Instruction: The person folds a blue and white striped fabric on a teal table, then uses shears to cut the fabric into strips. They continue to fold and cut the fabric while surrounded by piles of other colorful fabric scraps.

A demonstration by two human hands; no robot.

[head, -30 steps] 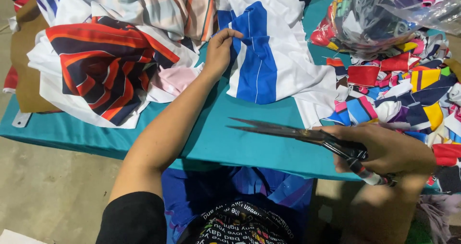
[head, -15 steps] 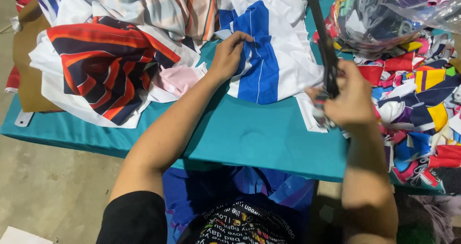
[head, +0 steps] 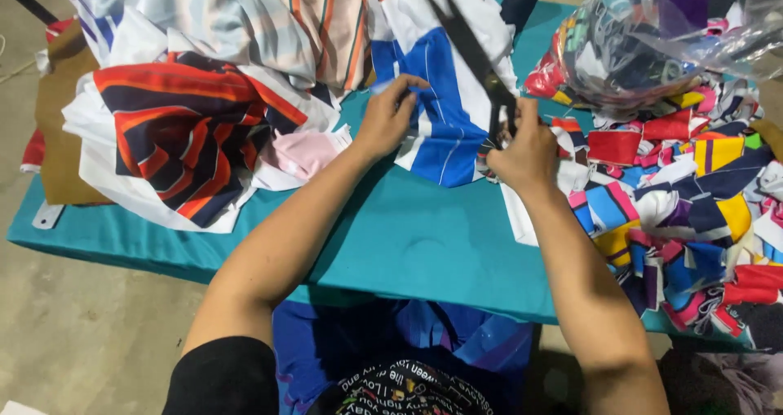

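Now the right hand (head: 526, 150) has swung the long dark steel scissors (head: 473, 52) from lying flat over the teal padded counter (head: 408, 235) to pointing away, fingers clamped on the handles. The left hand (head: 387, 117) pinches the blue-and-white striped cloth (head: 436, 137) mid-counter, nearer the blades than before. Bare counter lies near the front edge; heaps of cloth crowd both sides.

Floor: bare grey concrete (head: 90, 325), worn and dusty, at seven to nine o'clock.
Table: covered in teal cloth (head: 408, 244), running from nine to four o'clock.
Light: even and soft, no hard shadows.
Walls, windows: out of view.
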